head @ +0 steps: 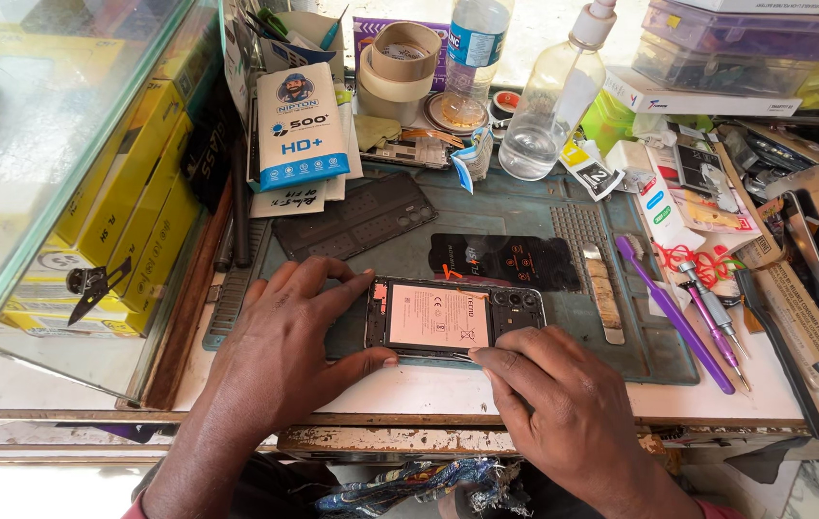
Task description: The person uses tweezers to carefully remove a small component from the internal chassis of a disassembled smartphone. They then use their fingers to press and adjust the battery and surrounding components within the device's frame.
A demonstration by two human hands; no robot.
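Note:
An opened phone [454, 317] lies face down on the dark green work mat [525, 207], its back off so the pale battery and camera cluster show. My left hand [289, 351] clasps the phone's left end, thumb under the near edge and fingers along the far edge. My right hand [563, 404] presses its fingertips on the phone's near edge close to the middle. A black back cover [356, 223] lies on the mat behind, and a black printed film [505, 259] lies just past the phone.
A purple-handled brush [673, 312] and small screwdrivers [717, 312] lie on the right. A clear spray bottle [553, 101], a water bottle [475, 43], tape rolls [400, 62] and packets crowd the back. A glass case [63, 163] with yellow boxes stands left. Tweezers [818, 240] lie far right.

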